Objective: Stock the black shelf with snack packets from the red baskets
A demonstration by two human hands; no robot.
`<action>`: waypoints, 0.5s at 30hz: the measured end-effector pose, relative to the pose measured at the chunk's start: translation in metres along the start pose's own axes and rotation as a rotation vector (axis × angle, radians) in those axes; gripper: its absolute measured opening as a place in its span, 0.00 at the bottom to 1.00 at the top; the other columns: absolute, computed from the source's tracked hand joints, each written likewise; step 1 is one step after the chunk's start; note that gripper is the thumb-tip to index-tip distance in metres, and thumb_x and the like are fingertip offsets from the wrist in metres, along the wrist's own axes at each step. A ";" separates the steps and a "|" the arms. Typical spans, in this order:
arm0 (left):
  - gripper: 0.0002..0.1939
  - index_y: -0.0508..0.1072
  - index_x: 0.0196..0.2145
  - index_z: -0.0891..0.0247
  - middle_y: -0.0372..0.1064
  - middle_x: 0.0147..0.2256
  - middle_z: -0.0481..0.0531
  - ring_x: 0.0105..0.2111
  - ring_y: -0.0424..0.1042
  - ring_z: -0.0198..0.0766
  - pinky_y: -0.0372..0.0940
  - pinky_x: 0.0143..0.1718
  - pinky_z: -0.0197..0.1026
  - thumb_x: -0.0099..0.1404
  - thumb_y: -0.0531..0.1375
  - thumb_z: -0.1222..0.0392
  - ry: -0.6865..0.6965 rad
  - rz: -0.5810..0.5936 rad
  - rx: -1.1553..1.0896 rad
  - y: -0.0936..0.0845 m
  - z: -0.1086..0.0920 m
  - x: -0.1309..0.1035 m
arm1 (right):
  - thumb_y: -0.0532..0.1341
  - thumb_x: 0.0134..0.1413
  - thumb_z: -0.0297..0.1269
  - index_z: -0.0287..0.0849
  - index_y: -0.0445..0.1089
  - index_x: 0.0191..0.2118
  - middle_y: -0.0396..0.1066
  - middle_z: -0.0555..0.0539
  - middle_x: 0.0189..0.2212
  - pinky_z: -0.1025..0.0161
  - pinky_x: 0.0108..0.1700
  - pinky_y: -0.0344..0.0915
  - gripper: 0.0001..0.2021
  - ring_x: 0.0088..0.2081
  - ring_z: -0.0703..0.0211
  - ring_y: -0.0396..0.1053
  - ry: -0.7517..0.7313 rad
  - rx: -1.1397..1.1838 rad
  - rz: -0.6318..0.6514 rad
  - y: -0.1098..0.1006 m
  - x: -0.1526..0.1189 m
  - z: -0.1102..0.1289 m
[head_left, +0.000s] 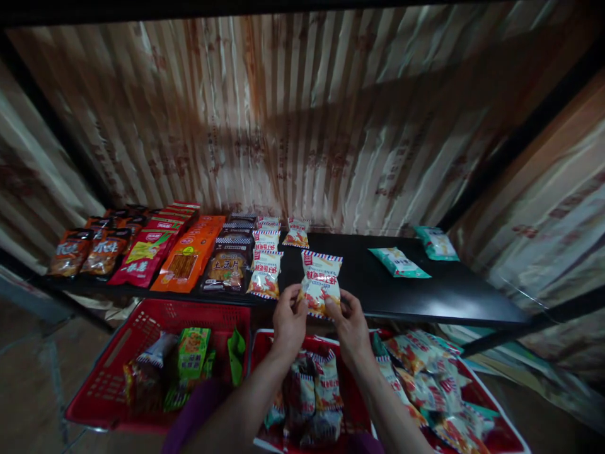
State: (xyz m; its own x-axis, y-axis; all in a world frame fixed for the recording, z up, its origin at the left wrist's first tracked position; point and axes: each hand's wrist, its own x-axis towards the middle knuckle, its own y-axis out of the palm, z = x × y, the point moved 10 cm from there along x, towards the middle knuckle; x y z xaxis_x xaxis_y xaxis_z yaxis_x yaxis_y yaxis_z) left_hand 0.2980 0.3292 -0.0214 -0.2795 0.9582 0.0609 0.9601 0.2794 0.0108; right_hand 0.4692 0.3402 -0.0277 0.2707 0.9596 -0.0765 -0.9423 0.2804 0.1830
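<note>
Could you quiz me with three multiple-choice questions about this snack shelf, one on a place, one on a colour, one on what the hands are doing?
1. Where do the two green packets lie?
A. right part of the shelf
B. left basket
C. floor

2. What colour is the left basket?
A. blue
B. red
C. black

3. The white snack packet is:
A. held by both hands
B. lying untouched
C. held by one hand

Answers: 1 A, they lie on the black shelf; 2 B, its mesh is red; 3 A, left hand and right hand grip its lower edge.
</note>
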 end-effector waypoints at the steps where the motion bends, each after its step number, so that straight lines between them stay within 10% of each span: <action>1: 0.17 0.67 0.47 0.61 0.70 0.45 0.54 0.41 0.71 0.37 0.67 0.44 0.41 0.59 0.55 0.66 0.023 -0.005 0.039 0.002 -0.001 0.009 | 0.70 0.31 0.50 0.44 0.62 0.44 0.74 0.51 0.28 0.60 0.33 0.68 0.32 0.28 0.56 0.72 -0.011 -0.006 -0.008 0.003 0.012 0.000; 15: 0.29 0.61 0.58 0.65 0.48 0.64 0.58 0.64 0.48 0.43 0.49 0.63 0.48 0.58 0.52 0.70 0.226 0.073 0.431 0.038 0.007 0.065 | 0.66 0.38 0.48 0.42 0.64 0.44 0.73 0.47 0.34 0.59 0.37 0.68 0.26 0.33 0.55 0.71 -0.112 -0.157 -0.070 0.032 0.119 -0.024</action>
State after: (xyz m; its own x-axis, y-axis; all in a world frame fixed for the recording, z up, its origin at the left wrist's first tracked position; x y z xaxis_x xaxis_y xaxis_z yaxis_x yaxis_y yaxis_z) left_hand 0.3159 0.4027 -0.0236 -0.1574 0.9523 0.2614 0.8739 0.2576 -0.4123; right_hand 0.4670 0.4626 -0.0542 0.3487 0.9368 0.0270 -0.9371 0.3481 0.0249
